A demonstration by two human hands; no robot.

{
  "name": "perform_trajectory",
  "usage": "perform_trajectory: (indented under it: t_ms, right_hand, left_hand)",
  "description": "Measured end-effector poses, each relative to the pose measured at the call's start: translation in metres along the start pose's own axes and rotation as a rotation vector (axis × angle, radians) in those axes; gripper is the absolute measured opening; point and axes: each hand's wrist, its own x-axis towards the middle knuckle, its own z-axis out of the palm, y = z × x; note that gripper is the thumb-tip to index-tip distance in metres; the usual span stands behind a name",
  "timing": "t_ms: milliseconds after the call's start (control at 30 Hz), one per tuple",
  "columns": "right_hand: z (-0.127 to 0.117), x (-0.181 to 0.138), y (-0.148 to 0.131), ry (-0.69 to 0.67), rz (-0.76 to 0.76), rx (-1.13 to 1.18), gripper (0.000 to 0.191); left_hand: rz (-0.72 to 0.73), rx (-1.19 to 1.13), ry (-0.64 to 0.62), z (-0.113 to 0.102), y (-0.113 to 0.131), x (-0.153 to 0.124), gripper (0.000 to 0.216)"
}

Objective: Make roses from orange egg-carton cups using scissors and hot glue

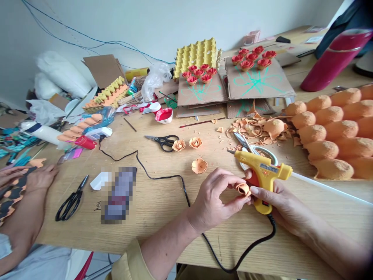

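Note:
My left hand pinches a small rolled orange paper flower between thumb and fingers, just above the wooden table. My right hand grips the handle of a yellow glue gun, whose nozzle points left above the flower; its index finger also touches the flower. The gun's black cord runs across the table and off the front edge. Three finished orange flowers lie just beyond my hands.
Black scissors and a second pair lie on the table. An orange egg tray sits right, with cardboard scraps beside it. Red flowers rest on cardboard at the back. Another person's hand is at the left.

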Motion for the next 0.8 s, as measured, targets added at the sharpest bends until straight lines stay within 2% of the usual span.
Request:
perform_trajectory:
  t_ms: [300, 800]
  right_hand:
    - [0.0060, 0.0008, -0.0040, -0.071, -0.014, 0.056, 0.041]
    - [0.0077, -0.0024, -0.0051, -0.143, -0.012, 0.075, 0.036]
  left_hand:
    - [-0.084, -0.050, -0.029, -0.0012, 0.0033, 0.0019, 0.022]
    - [-0.057, -0.052, -0.057, -0.0006, 0.0012, -0.0008, 0.028]
